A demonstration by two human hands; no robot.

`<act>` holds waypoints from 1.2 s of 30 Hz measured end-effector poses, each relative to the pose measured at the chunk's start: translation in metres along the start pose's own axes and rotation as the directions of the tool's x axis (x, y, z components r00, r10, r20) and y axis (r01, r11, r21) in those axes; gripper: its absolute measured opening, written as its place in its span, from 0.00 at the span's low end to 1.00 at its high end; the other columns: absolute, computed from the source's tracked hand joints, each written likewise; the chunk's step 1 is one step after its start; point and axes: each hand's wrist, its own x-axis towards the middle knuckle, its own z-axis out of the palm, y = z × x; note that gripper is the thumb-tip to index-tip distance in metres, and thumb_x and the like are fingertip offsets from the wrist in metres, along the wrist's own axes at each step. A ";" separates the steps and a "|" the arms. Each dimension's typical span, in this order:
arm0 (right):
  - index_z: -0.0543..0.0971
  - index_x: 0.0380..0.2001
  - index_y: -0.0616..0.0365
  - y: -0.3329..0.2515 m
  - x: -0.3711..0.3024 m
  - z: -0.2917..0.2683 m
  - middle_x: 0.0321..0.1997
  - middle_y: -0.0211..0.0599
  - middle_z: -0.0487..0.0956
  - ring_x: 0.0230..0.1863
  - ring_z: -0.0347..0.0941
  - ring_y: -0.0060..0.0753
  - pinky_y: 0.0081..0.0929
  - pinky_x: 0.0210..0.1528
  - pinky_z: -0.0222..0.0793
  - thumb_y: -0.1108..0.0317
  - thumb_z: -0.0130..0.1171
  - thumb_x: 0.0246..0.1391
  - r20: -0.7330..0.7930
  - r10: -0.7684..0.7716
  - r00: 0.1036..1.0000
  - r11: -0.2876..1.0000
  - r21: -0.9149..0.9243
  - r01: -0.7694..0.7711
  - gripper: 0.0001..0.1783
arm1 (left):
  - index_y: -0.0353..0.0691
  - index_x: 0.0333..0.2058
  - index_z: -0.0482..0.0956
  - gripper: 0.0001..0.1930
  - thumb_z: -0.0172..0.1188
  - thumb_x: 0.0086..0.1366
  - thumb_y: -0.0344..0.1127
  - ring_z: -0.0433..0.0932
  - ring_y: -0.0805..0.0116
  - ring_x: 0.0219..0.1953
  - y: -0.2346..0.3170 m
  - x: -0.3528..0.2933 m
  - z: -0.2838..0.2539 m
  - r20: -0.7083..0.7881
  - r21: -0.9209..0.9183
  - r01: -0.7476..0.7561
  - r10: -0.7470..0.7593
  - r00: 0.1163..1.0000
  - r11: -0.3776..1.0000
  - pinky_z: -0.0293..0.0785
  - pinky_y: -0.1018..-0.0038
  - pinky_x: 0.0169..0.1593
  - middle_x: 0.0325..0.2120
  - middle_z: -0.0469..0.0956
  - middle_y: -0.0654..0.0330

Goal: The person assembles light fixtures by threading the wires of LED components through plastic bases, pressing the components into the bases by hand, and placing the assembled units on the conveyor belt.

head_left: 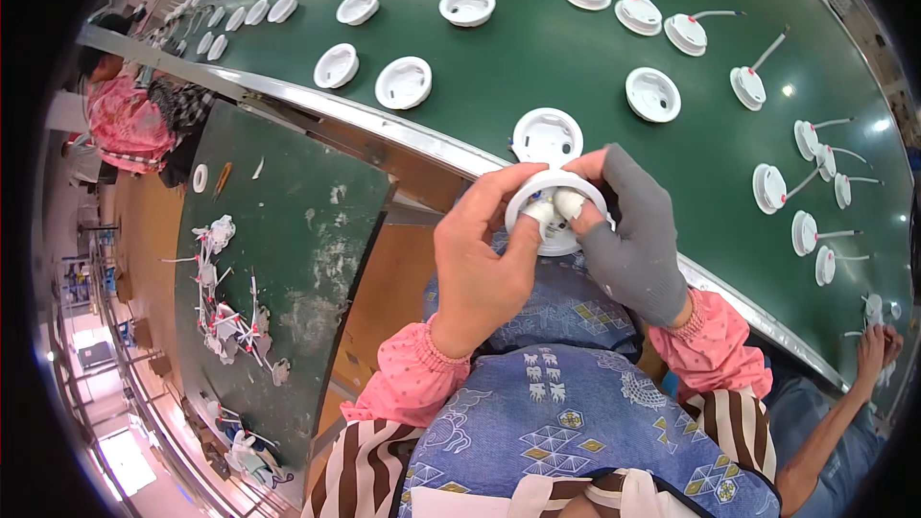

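Note:
Just over the near edge of the green table, both my hands grip a white round plastic housing [554, 176], its open side facing me. My left hand [483, 259] is bare apart from a white covering on the thumb tip. A grey fingerless-style glove covers my right hand [635, 245], whose thumb tip is also white. Both thumbs press inside the housing, where a small blue bit shows; they hide most of the inside. Right behind it on the table lies a similar white cup [548, 132], with holes in its base.
More white cups [404, 82] sit across the green table [523, 67]. White discs with upright cables [686, 35] stand to the right. A side table [288, 192] at left carries a pile of cabled parts [225, 317]. Another person's hands [878, 345] work at far right; someone sits at far left.

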 end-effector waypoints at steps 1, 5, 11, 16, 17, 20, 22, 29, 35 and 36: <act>0.76 0.41 0.67 0.001 -0.002 -0.001 0.36 0.34 0.78 0.40 0.75 0.21 0.23 0.43 0.72 0.79 0.53 0.51 -0.009 0.017 1.000 1.000 -0.007 -0.017 0.13 | 0.30 0.51 0.78 0.19 0.55 0.61 0.16 0.81 0.70 0.46 0.002 0.000 0.003 0.005 0.000 0.003 -0.003 1.000 1.000 0.77 0.75 0.49 0.42 0.82 0.54; 0.76 0.40 0.67 0.005 -0.008 0.004 0.36 0.34 0.78 0.38 0.74 0.20 0.22 0.42 0.71 0.79 0.53 0.51 -0.063 0.065 0.996 0.992 0.108 -0.058 0.11 | 0.30 0.49 0.78 0.17 0.54 0.61 0.15 0.81 0.73 0.44 0.002 0.001 0.007 0.023 -0.056 0.039 -0.038 0.999 0.998 0.77 0.76 0.48 0.41 0.82 0.56; 0.76 0.40 0.66 0.016 -0.014 0.019 0.36 0.33 0.79 0.38 0.74 0.18 0.20 0.41 0.71 0.77 0.54 0.55 -0.190 0.052 0.980 0.990 0.138 -0.026 0.09 | 0.30 0.49 0.78 0.16 0.52 0.62 0.17 0.80 0.73 0.43 -0.010 0.014 -0.005 0.202 0.071 0.043 -0.057 0.978 0.997 0.77 0.76 0.46 0.41 0.81 0.56; 0.77 0.40 0.66 0.021 -0.010 0.024 0.33 0.40 0.81 0.35 0.77 0.24 0.26 0.39 0.74 0.77 0.55 0.55 -0.295 0.037 0.955 0.989 0.146 0.006 0.09 | 0.30 0.54 0.77 0.19 0.53 0.64 0.19 0.79 0.72 0.48 -0.004 0.007 0.008 0.083 -0.087 0.069 -0.062 0.995 0.994 0.75 0.76 0.52 0.46 0.81 0.56; 0.77 0.40 0.65 0.020 -0.010 0.024 0.34 0.40 0.81 0.35 0.78 0.25 0.27 0.39 0.74 0.77 0.55 0.55 -0.296 0.040 0.954 0.985 0.174 0.012 0.09 | 0.32 0.55 0.77 0.20 0.53 0.63 0.19 0.79 0.72 0.48 -0.006 0.004 0.010 0.042 -0.116 0.031 -0.027 0.999 0.993 0.76 0.75 0.51 0.46 0.80 0.55; 0.77 0.41 0.65 0.017 -0.009 0.024 0.35 0.41 0.81 0.35 0.78 0.27 0.28 0.40 0.74 0.76 0.55 0.55 -0.263 0.016 0.965 0.983 0.180 0.033 0.10 | 0.32 0.54 0.78 0.20 0.53 0.63 0.19 0.78 0.71 0.48 -0.010 0.001 0.011 -0.022 -0.109 0.042 -0.045 0.999 0.993 0.75 0.75 0.52 0.45 0.81 0.55; 0.77 0.41 0.64 0.015 -0.007 0.020 0.35 0.41 0.81 0.36 0.78 0.28 0.28 0.40 0.74 0.77 0.54 0.55 -0.234 -0.009 0.972 0.986 0.158 0.047 0.10 | 0.32 0.53 0.79 0.20 0.53 0.62 0.19 0.79 0.71 0.47 -0.011 0.001 0.007 -0.005 -0.054 0.020 -0.020 1.000 0.998 0.75 0.75 0.51 0.45 0.81 0.56; 0.77 0.43 0.66 0.008 -0.010 0.011 0.37 0.33 0.79 0.39 0.73 0.18 0.21 0.42 0.71 0.74 0.53 0.57 -0.086 0.035 0.996 0.994 0.109 -0.025 0.11 | 0.32 0.50 0.81 0.19 0.53 0.60 0.17 0.79 0.73 0.44 0.001 -0.004 0.007 0.008 -0.025 -0.002 0.002 1.000 1.000 0.76 0.76 0.48 0.43 0.82 0.57; 0.77 0.42 0.65 0.015 -0.011 0.030 0.35 0.32 0.79 0.37 0.73 0.18 0.21 0.41 0.71 0.74 0.52 0.58 -0.237 -0.024 0.971 0.997 0.067 0.041 0.10 | 0.31 0.49 0.81 0.18 0.53 0.61 0.18 0.79 0.75 0.41 -0.002 0.005 0.005 0.049 -0.136 0.122 -0.116 0.992 0.983 0.76 0.78 0.45 0.40 0.83 0.58; 0.77 0.42 0.65 0.018 -0.009 0.030 0.35 0.32 0.79 0.37 0.73 0.18 0.21 0.41 0.71 0.74 0.53 0.58 -0.262 -0.065 0.963 0.996 0.041 0.079 0.10 | 0.31 0.50 0.81 0.18 0.53 0.62 0.18 0.79 0.74 0.41 -0.006 0.009 0.004 0.071 -0.110 0.091 -0.083 0.994 0.990 0.76 0.77 0.46 0.41 0.82 0.57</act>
